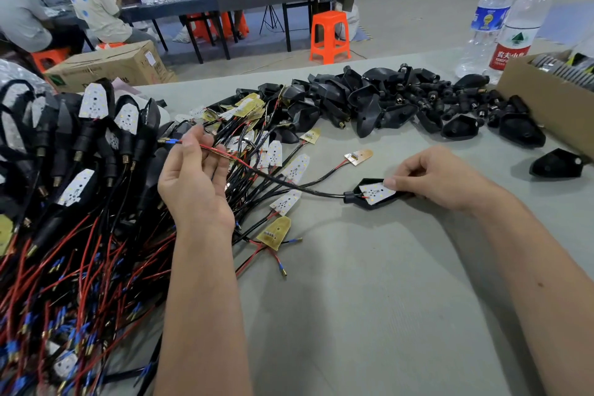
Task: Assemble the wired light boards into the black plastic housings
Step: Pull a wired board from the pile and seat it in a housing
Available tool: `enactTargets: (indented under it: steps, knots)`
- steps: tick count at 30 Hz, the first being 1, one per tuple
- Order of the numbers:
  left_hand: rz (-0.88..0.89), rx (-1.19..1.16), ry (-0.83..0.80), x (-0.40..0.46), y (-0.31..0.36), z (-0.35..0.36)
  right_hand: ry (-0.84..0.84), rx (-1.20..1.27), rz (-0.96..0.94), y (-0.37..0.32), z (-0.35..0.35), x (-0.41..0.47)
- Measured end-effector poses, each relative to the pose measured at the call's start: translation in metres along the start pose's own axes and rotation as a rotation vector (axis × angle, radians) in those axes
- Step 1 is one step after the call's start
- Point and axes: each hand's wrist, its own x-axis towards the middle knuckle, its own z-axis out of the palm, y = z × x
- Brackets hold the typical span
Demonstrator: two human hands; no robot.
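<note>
Nearest, at centre left of the frame, the left hand (193, 180) has its fingers curled round a red and black wire (225, 154), lifted clear of the table (385, 299), most likely to draw the lead taut through the housing's neck. That lead runs right to the black housing (373, 194) lying at centre right, where the right hand (440, 180) pinches the housing's far end, thumb tip pressing on the white light board (376, 192) seated inside, apparently to keep it down while the wire is pulled. Finished units (80, 145) are heaped at left, loose boards (276, 154) lie above the left hand, and empty housings (385, 100) are piled farther back toward upper right.
</note>
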Motion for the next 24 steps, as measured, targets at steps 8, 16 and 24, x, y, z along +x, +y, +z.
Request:
enactTargets:
  steps: [8, 16, 24]
  knots:
    - [0.018, -0.022, 0.051, 0.006, 0.0, -0.007, -0.081, 0.101, -0.043, -0.006, 0.004, -0.004]
    - [-0.03, 0.153, 0.013, 0.007, -0.005, -0.009, -0.185, 0.155, -0.096, -0.015, 0.004, -0.007]
    - [-0.014, 0.324, -0.112, 0.003, -0.008, -0.005, 0.108, 0.105, -0.157, -0.022, 0.014, 0.0]
